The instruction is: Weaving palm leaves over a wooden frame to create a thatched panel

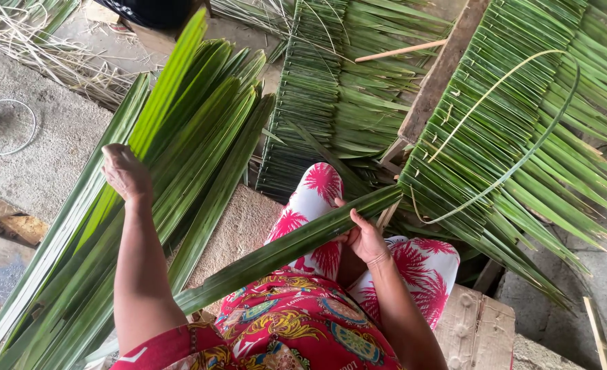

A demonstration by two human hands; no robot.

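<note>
My left hand [126, 174] rests on a thick bundle of long green palm leaves [180, 137] lying on the floor at my left, gripping one bright leaf [163, 89] that lifts above the rest. My right hand [363, 236] holds a long folded palm leaf [283, 250] that runs diagonally across my lap, its far end reaching the edge of a woven leaf panel [509, 137] at the right. A thin pale leaf rib [495, 89] curves loosely over that panel. My legs are in red and white patterned cloth.
A second woven leaf panel [324, 89] lies ahead, with a wooden beam [440, 68] and a thin stick [399, 50] between the panels. Dry straw [36, 48] and a white cable [12, 127] are on the concrete at left. I sit on a wooden board [478, 329].
</note>
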